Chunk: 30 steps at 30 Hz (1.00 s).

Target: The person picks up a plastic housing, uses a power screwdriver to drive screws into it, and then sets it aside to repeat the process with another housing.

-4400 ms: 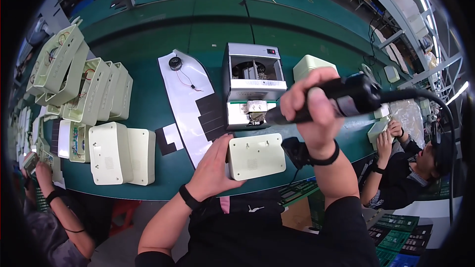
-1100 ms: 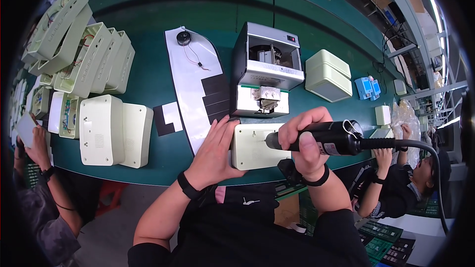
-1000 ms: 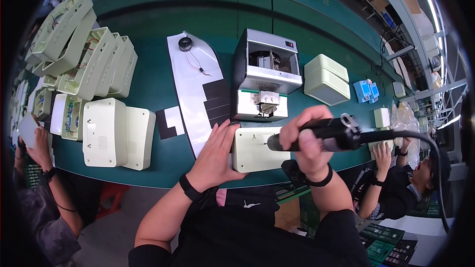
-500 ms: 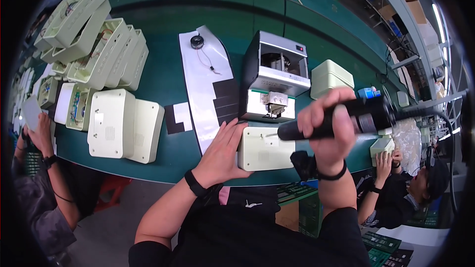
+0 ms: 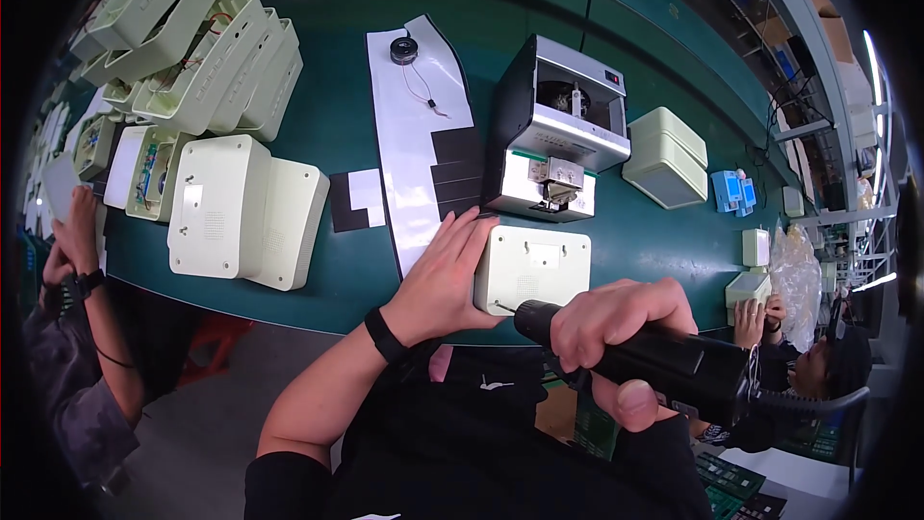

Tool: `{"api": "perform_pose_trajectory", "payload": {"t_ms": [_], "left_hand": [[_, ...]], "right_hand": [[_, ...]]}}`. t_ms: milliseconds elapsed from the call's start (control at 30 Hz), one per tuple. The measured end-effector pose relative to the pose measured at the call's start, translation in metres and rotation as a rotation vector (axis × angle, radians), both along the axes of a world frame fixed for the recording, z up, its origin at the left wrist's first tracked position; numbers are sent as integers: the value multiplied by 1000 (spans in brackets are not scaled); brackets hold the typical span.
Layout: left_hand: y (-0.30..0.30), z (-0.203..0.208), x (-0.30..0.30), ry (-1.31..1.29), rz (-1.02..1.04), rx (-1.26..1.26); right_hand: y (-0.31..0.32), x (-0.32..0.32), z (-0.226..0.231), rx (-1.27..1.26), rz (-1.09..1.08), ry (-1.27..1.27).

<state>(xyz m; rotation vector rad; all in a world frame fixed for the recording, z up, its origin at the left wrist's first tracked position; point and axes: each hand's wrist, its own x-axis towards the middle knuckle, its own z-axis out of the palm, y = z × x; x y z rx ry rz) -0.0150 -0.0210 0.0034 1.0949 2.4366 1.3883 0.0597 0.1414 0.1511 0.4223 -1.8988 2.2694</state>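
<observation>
My left hand (image 5: 438, 274) is spread wide around the 9 o'clock end of a pale housing (image 5: 539, 279), fingers toward the far-left corner, thumb at the near-left one. I read this as a brace against twist and sliding. My right hand (image 5: 626, 323) is wrapped around a black power screwdriver (image 5: 674, 361), thumb on the near side.

Head view, dial centred on the housing, 12 pointing away from me. The housing lies on the green table (image 5: 337, 125), close to its near edge, with keyhole slots, grille and corner holes facing up; presumably set this way to expose the holes. The screwdriver comes in slanted from 4 o'clock, its bit (image 5: 504, 307) at the 7 to 8 o'clock corner hole. Cannot tell whether the tip is seated or only touching. The low slant may be awkward for a straight drive.

At 12, just beyond the housing: a silver-and-black machine (image 5: 573, 140) with an open front, probably near for easy reach. Between 10 and 11: a white sheet (image 5: 423, 149) bearing, at 11, a black round part (image 5: 404, 50) with thin wires. Between 9 and 10: two overlapping housings (image 5: 219, 207), also back up. At 10: stacked open housings (image 5: 197, 82), tilted, likely nested to save room. Between 1 and 2: paired pale cases (image 5: 664, 164). Just past 3, well apart from mine: a co-worker's hand (image 5: 747, 323) on another housing (image 5: 748, 288)
</observation>
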Motion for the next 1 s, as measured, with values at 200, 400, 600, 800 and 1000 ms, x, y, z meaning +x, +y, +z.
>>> {"api": "perform_pose_trajectory", "payload": {"t_ms": [200,400,600,800,1000], "left_hand": [[-1,-1,0,-6,9,1],[0,-2,-1,7,4,9],[-1,0,0,-2,3,-2],[2,0,-5,26,-18,2],[0,2,0,32,0,-39]], "right_hand": [[3,0,0,23,41,13],[7,-9,-19,246,137,33],[2,-8,-30,192,104,-39],[7,-10,-31,280,126,8],[15,-16,-19,332,120,20]]}}
